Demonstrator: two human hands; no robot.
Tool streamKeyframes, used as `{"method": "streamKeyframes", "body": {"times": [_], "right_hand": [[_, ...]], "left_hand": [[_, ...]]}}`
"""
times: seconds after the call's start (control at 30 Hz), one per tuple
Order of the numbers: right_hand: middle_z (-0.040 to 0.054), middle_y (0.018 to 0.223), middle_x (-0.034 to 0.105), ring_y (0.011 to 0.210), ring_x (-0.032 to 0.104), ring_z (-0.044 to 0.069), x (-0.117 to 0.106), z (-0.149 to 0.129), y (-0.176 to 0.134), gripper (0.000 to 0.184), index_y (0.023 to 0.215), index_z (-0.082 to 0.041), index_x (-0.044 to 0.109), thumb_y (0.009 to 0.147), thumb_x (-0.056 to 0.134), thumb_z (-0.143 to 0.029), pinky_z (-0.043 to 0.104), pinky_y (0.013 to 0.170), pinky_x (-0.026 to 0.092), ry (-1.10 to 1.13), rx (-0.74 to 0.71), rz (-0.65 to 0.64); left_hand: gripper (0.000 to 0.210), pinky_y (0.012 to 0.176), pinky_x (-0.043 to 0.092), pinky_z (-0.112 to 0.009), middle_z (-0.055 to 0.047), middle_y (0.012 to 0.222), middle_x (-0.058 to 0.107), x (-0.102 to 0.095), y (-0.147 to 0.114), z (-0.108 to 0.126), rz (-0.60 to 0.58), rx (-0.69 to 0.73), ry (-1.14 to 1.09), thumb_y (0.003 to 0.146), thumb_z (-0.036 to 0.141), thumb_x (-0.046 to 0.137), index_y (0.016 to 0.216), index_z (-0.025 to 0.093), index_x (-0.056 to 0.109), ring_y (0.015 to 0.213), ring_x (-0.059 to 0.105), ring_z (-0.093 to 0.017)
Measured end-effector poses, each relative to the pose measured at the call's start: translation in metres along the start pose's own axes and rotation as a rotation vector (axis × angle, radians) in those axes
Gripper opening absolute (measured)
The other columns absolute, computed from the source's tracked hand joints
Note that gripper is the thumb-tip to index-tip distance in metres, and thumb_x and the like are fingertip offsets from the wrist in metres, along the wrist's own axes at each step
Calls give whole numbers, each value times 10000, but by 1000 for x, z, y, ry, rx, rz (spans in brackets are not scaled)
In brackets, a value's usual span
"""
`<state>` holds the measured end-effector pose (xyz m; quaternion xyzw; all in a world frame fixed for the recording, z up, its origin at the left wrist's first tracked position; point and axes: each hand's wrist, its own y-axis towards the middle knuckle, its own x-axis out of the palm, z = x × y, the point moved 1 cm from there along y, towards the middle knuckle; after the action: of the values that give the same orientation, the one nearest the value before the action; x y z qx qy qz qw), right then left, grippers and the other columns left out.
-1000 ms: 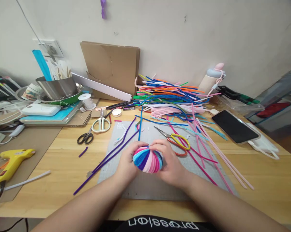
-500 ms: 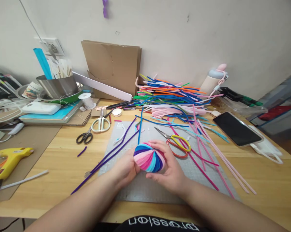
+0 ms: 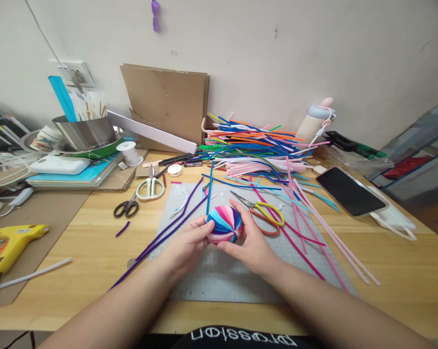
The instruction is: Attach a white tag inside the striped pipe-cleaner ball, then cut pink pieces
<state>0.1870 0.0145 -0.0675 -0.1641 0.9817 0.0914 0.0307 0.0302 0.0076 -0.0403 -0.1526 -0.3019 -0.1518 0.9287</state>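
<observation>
Presently both hands are closed about one striped chenille ball (image 3: 223, 225), held between them above the near-middle of the grey cutting mat (image 3: 233, 278). Left hand (image 3: 189, 245): thumb laid on the ball's left side, fingers curled behind, partly out of sight. Right hand (image 3: 253, 242): cupped round the right side, index finger up behind, thumb along the lower edge. Hands near each other, ball between; how firm the hold is, cannot tell.

State of the piece: well along, in my judgement. The visible face is covered in fuzzy bands of pink, magenta, light blue, deep blue and purple, drawn together at a pinched centre on the right. No bare gap on this side. The far side and underside are hidden, so whether the covering is complete there cannot be told.

A blue stem (image 3: 210, 190) runs from near the heap down to the ball's upper left; joined or merely passing behind, unclear.

Material not worked in: two long purple stems (image 3: 182, 219) at left, pink stems (image 3: 349, 246) at right, and a large mixed heap of stems (image 3: 258, 145) at the back. One short purple offcut (image 3: 122, 229) on the wood. Yellow-and-orange-handled scissors (image 3: 251, 205) lie just beyond the right hand, unheld; yellow glue gun (image 3: 20, 235) far left, likewise untouched.
</observation>
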Motion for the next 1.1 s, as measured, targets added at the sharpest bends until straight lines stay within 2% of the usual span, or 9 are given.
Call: {"method": "streamKeyframes", "body": {"times": [0.13, 0.27, 0.47, 0.63, 0.8, 0.87, 0.97, 1.1], "right_hand": [[90, 1445, 312, 1305, 362, 273, 0, -3, 1, 851, 1404, -289, 255, 703, 738, -285, 434, 1022, 401, -106, -6, 0], [98, 1422, 350, 1308, 356, 276, -2, -7, 1, 833, 1405, -258, 265, 707, 720, -256, 450, 1068, 337, -244, -73, -44], [104, 1436, 337, 1288, 395, 280, -3, -5, 0, 831, 1418, -270, 230, 736, 704, -294, 466, 1059, 353, -216, -66, -101], [96, 1441, 337, 1296, 386, 266, -3, -5, -1, 804, 1420, -275, 222, 761, 682, -315, 437, 1033, 395, -196, -39, -119], [102, 1471, 240, 1369, 225, 292, -4, -9, -1, 841, 1424, -268, 220, 743, 696, -398, 481, 1112, 244, -421, -207, -15], [99, 1452, 270, 1354, 254, 297, -5, -9, 0, 864, 1414, -276, 243, 710, 723, -424, 474, 1107, 257, -460, -244, -34], [93, 1377, 372, 1296, 353, 282, -7, -10, 1, 798, 1381, -278, 297, 716, 720, -402, 458, 1080, 312, -454, -236, -42], [109, 1386, 352, 1302, 335, 284, -6, -11, 1, 801, 1384, -260, 284, 721, 715, -392, 468, 1081, 300, -452, -242, -61]], "left_hand": [[285, 753, 451, -270, -92, 834, 729, 0, 1, -1, 35, -20, 15, 849, 333, 567, 947, 103, 705, 747, 643, -173], [255, 733, 449, -266, -100, 799, 730, -4, 4, -3, -7, -64, 16, 844, 286, 567, 915, 90, 714, 726, 645, -176], [259, 767, 450, -279, -104, 793, 730, -9, 4, -5, -35, -129, -50, 851, 261, 545, 916, 81, 720, 722, 639, -172], [302, 760, 453, -288, -95, 849, 732, -7, 2, -2, 2, -125, -64, 863, 323, 539, 991, 107, 705, 742, 638, -175], [283, 805, 442, -288, -98, 962, 719, -6, 4, -4, 2, -60, -70, 844, 281, 583, 1051, 116, 681, 852, 632, -185], [277, 821, 438, -288, -95, 937, 719, -6, 4, -5, -9, -60, -74, 827, 276, 608, 1037, 112, 684, 856, 630, -183], [236, 783, 441, -265, -85, 867, 719, -6, 3, -6, -10, -77, -89, 793, 270, 653, 955, 104, 701, 804, 626, -163], [170, 703, 434, -236, -68, 809, 709, -6, 3, -5, -22, -113, -104, 759, 233, 690, 870, 105, 697, 726, 612, -134]]}}
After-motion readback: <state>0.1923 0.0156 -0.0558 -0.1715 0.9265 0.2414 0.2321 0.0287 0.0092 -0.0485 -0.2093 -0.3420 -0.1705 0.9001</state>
